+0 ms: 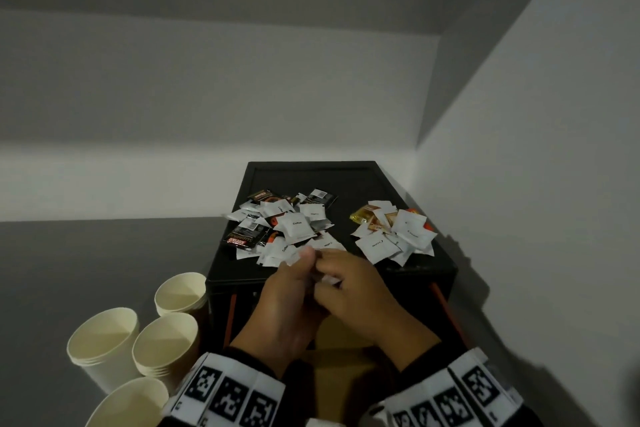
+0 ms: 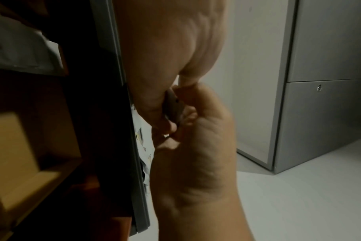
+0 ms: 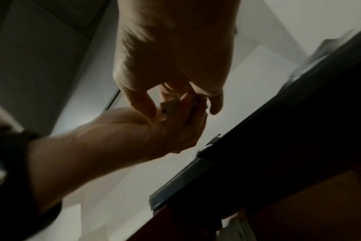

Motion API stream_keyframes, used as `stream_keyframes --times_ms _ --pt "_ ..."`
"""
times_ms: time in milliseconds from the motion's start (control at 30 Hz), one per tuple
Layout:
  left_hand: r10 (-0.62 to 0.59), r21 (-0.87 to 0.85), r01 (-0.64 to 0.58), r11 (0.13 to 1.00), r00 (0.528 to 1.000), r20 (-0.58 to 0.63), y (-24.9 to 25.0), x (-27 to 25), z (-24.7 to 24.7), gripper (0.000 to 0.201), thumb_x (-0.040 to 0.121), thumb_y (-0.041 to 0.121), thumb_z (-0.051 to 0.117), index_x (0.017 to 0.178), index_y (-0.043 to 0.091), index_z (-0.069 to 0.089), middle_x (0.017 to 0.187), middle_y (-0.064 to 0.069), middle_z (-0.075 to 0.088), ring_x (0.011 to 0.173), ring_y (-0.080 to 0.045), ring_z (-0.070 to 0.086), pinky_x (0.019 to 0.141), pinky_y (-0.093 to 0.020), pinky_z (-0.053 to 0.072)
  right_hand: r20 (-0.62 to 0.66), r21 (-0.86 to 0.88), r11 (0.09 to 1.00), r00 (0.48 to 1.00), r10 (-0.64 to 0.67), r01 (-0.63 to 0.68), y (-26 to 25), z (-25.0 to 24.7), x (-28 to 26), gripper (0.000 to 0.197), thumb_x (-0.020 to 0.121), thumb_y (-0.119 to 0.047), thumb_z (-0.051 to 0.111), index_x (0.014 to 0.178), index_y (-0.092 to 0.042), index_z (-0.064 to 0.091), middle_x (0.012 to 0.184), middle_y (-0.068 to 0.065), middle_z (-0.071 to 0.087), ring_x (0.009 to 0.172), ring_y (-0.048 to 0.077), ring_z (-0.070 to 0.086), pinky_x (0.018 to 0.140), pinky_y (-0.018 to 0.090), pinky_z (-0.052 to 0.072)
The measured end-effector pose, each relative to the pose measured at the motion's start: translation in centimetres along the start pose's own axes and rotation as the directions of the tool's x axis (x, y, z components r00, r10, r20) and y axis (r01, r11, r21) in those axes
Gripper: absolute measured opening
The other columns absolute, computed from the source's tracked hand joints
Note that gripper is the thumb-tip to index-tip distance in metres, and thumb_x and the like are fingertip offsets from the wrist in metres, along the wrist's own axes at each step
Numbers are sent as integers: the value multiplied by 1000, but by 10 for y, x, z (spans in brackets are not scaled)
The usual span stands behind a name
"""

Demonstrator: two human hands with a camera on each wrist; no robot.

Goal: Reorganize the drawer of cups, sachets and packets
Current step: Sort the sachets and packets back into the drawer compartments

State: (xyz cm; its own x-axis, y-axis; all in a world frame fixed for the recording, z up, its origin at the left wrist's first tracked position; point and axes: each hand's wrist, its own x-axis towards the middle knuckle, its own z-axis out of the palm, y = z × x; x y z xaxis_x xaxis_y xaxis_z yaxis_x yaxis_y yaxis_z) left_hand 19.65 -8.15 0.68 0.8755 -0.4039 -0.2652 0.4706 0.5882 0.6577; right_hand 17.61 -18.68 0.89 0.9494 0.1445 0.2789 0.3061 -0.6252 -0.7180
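Both hands meet over the near edge of a black tray (image 1: 313, 180). The left hand (image 1: 287, 302) and the right hand (image 1: 356, 291) press together with fingers curled, pinching a small bundle of white sachets (image 1: 327, 279) between them. From the right wrist view the right hand's fingers (image 3: 144, 101) curl down onto a pale sachet edge (image 3: 171, 106) lying in the left palm; the left wrist view shows the same pinch, with a grey sachet sliver (image 2: 173, 106) wedged between the two sets of fingers.

Just beyond the fingertips, touching them, lies a loose heap of white coffee sachets mixed with dark packets (image 1: 284, 225) on the tray. Beyond and to the right of the right hand's fingers, apart from the first heap, sits a second pile of white sachets with some yellow and orange packets (image 1: 394, 232).

To the left of the left hand, off the tray, stand four stacks of cream paper cups (image 1: 166, 347) on a grey surface. Below the wrists an open drawer (image 1: 341, 371) shows a tan bottom. Both wrists wear bands printed with black-and-white markers (image 1: 228, 395).
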Motion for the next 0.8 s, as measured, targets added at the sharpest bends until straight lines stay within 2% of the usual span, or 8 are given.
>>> stream_keyframes --times_ms 100,167,233,300,367,467,667,800 --pt "23 -28 -23 999 1000 3 0 -3 1 51 97 10 42 145 5 25 101 -22 64 74 -27 67 60 -35 57 -1 377 917 990 141 -131 2 -14 1 40 92 -5 49 128 -22 55 127 -3 56 74 14 64 66 20 53" --pt "24 -11 -24 1000 1000 -1 -2 -3 2 42 95 3 43 136 1 33 95 -22 64 71 -27 65 55 -32 55 7 384 915 991 132 -125 0 -19 1 43 93 -5 51 128 -30 51 129 -9 52 90 16 67 59 17 52" --pt "24 -4 -24 1000 1000 -12 -3 -2 3 36 95 3 44 131 -1 37 103 -24 64 70 -27 66 52 -31 55 -79 226 971 992 96 -76 3 -23 5 43 93 -11 54 130 -31 49 135 -10 47 115 13 56 73 9 47" --pt "13 -18 -14 1000 999 -47 -3 -2 4 42 96 5 45 137 1 35 110 -24 62 66 -26 67 47 -28 54 -157 -52 992 982 106 -115 10 -34 11 44 94 -14 51 135 -30 46 146 -9 37 133 8 34 103 18 33" --pt "-2 -35 -1 999 997 -82 -1 -5 4 35 97 10 46 131 6 41 110 -24 62 66 -27 68 43 -26 53 -104 -440 860 966 236 -257 25 -45 16 56 93 -18 49 144 -34 31 156 -7 17 145 15 6 116 43 6" --pt "-13 -27 11 1000 997 -74 0 -11 1 14 97 18 48 106 8 51 97 -19 63 72 -25 65 45 -23 52 -15 -738 628 937 349 -246 46 -52 14 67 91 -22 50 148 -34 18 159 -6 5 145 24 -14 110 58 -12" --pt "-35 -52 30 998 995 -91 -3 -7 -6 42 87 -4 54 128 -4 43 122 -26 52 74 -25 67 44 -19 52 -80 -701 694 985 154 -165 48 -49 2 47 93 -13 52 134 -37 48 148 -6 39 145 16 8 113 51 -12" --pt "16 -40 -20 999 995 -96 -9 -2 -7 51 88 -14 46 135 5 36 137 -26 38 89 -33 63 47 -21 54 -93 -636 755 987 129 -158 53 -49 6 33 98 -17 45 123 -33 60 134 -6 55 131 12 39 116 40 0"
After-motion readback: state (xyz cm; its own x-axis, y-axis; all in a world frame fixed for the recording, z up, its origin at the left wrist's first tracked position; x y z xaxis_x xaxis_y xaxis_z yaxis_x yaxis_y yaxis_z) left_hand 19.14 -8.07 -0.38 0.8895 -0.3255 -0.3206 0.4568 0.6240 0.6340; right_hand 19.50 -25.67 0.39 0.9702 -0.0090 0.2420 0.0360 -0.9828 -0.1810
